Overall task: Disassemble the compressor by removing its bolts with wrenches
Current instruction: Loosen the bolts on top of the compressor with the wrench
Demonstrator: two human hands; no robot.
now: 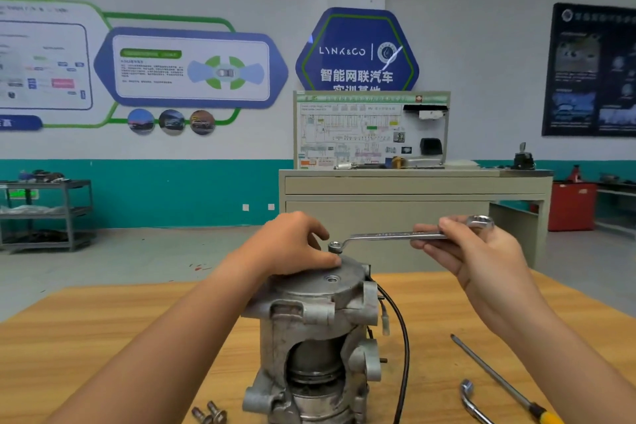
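Two bare hands, both occupied. Left hand laid palm-down on top of the compressor, fingers curved over the far rim, thumb flat along the lid, gripping the housing. Right hand raised to the right, pinching the shaft of a double-ended ring wrench between thumb and curled fingers. Wrench held roughly level, its free ring end poking out past the right hand, its other ring end seated on the compressor's top rim, just beside the left thumb. Cannot tell what sits under that ring.

Compressor standing upright at the middle of a wooden table, near its front edge, grey and scuffed, with a black cable trailing down its right side.

Two loose bolts lying on the table just left of the compressor's base. Right of it, apart from the cable, a long screwdriver with a yellow handle, and a bent socket wrench beside that.

Beyond the table, a beige workbench carrying a wiring-diagram board, against a white and teal wall.
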